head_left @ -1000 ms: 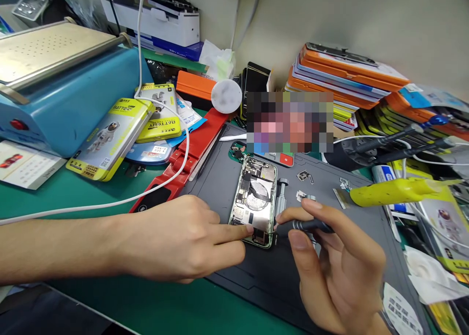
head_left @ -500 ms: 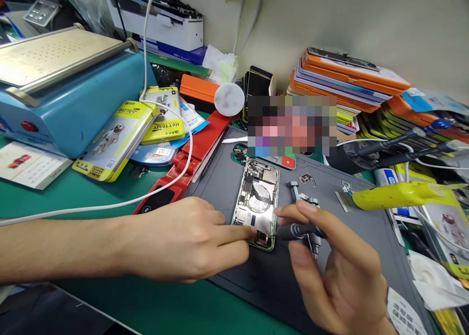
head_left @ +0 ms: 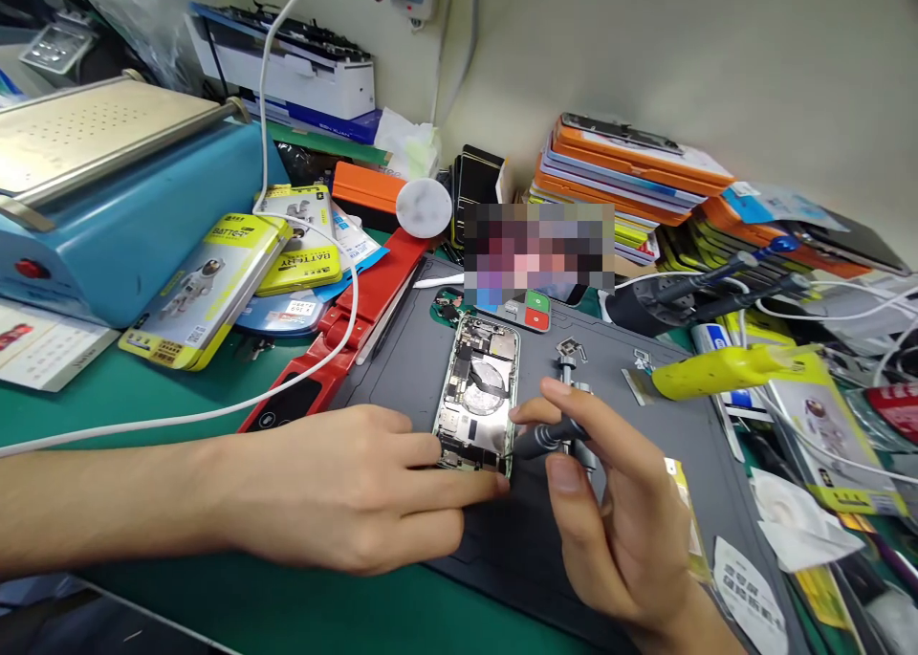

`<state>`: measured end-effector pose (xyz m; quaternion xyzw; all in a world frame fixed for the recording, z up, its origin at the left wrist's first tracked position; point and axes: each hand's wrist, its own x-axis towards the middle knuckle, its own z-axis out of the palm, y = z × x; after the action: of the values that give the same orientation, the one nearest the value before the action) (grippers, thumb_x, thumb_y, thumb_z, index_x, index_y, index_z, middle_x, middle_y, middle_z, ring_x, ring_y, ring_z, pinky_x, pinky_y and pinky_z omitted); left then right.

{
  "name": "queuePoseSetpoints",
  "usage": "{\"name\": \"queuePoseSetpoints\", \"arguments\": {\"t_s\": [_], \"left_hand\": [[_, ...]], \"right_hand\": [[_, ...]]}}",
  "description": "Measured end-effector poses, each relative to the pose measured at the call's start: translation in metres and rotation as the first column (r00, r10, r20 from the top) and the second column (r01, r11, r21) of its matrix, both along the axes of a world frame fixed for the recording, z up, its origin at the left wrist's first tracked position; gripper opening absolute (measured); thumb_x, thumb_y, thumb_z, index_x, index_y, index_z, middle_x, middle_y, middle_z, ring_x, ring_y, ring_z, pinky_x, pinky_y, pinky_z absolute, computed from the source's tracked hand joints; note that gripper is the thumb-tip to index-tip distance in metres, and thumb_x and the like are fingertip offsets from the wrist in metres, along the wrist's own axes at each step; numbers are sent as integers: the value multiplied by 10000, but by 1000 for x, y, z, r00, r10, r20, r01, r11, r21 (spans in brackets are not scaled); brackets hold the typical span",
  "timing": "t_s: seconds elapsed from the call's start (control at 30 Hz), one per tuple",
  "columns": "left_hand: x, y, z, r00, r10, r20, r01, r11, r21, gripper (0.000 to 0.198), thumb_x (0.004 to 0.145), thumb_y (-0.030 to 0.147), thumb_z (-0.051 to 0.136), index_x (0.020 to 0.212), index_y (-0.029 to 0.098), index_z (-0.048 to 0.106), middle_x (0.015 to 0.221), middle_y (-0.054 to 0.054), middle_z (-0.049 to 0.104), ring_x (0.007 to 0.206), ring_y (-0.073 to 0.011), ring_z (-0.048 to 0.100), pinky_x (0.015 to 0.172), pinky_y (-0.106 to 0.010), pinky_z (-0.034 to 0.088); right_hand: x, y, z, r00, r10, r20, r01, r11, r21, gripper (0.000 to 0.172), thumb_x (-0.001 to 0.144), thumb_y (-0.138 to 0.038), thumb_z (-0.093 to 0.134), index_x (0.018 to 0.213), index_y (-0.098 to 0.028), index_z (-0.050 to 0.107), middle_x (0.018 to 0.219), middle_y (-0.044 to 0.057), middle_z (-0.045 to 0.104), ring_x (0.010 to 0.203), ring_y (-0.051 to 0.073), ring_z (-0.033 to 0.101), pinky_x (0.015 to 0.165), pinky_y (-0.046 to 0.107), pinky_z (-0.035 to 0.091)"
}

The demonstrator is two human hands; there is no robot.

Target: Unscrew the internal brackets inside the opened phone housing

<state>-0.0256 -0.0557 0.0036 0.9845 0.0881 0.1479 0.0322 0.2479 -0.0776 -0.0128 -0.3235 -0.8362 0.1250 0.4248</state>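
Blue metal-topped machine (head_left: 107, 206) sits at the far left of my bench, with yellow battery boxes (head_left: 205, 287) lying just beside it and a white cable (head_left: 316, 282) looping over them. Next comes a red plastic holder (head_left: 359, 325) lying along the left edge of the grey mat (head_left: 645, 425). My left hand (head_left: 344, 488) rests at the mat's near-left corner and grips nothing. The index finger is stretched out with its tip against the bottom end of the opened phone (head_left: 477, 392), and the other fingers are loosely curled. The phone lies guts-up in the middle of the mat, top end pointing away from me. My right hand (head_left: 617, 512) is just right of it, thumb and index pinched around a small dark screwdriver (head_left: 552, 435). The tip is at the phone's lower right corner, though honestly I can't tell if it's seated in a screw, it's too tiny. Further right a yellow tool (head_left: 717, 373) lies at the mat's edge, with stacks of orange boxes (head_left: 631, 163) behind it against the wall.
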Motion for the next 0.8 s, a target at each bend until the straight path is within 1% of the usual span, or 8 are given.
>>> {"name": "queuePoseSetpoints", "arguments": {"t_s": [0.13,0.23,0.3,0.37,0.47,0.6,0.7,0.8], "left_hand": [[4,-2,-4,1000,8,1,-8,1000,19,389,1170,144,403,1000,156,753,1559,-94,692,871,-195,680,568,-380,445],[5,-1,-7,1000,21,-13,-21,1000,1,365,1179,151,409,1024,149,740,1582,-102,672,940,-206,691,631,-380,481],[4,2,-6,999,27,-34,-29,997,-76,292,1176,174,469,1037,159,725,1611,-74,650,949,-201,690,663,-384,492],[4,6,-4,999,27,-37,-34,982,-188,208,1164,199,540,1045,174,708,1593,-40,667,921,-189,689,678,-381,493],[3,11,-2,1000,23,-18,-28,950,-312,156,1152,217,584,1047,183,694,1471,-34,750,861,-187,693,687,-376,493],[3,12,-3,999,33,8,-27,917,-397,103,1143,216,600,1107,192,693,1252,-52,826,931,-219,744,753,-346,522],[3,11,-4,997,48,57,-20,908,-419,105,1155,228,585,1157,200,686,1262,-55,830,999,-235,774,830,-341,546],[5,11,-3,995,53,89,-12,913,-409,137,1169,244,561,1228,189,671,1224,-62,840,954,-241,784,814,-358,551]], "right_hand": [[-3,-1,5,998,-47,39,46,999,25,672,1019,-39,574,1666,-168,445,1430,90,729,1184,144,758,1055,276,613],[-4,0,8,998,-44,50,43,999,24,595,1042,-62,548,1624,-167,484,1303,74,774,1064,141,776,942,267,643],[-4,0,9,997,-47,55,47,999,8,561,1049,-69,534,1600,-168,504,1244,67,790,1010,139,780,894,262,649],[-4,0,10,996,-62,60,62,998,2,541,1049,-74,533,1582,-163,516,1233,74,796,1011,144,786,885,264,652],[-3,0,9,994,-81,78,79,997,24,532,1041,-71,533,1566,-159,523,1248,91,805,1044,161,801,885,274,659],[-5,1,13,992,-85,91,77,993,84,523,1012,-28,519,1512,-167,582,1175,80,834,915,166,812,771,279,654],[-5,3,19,988,-89,129,68,985,159,511,982,11,525,1460,-134,632,1095,89,845,870,181,811,726,287,637],[-2,3,25,980,-98,171,61,975,211,446,1021,-51,546,1452,-98,649,999,100,844,768,191,787,673,310,614]]}}
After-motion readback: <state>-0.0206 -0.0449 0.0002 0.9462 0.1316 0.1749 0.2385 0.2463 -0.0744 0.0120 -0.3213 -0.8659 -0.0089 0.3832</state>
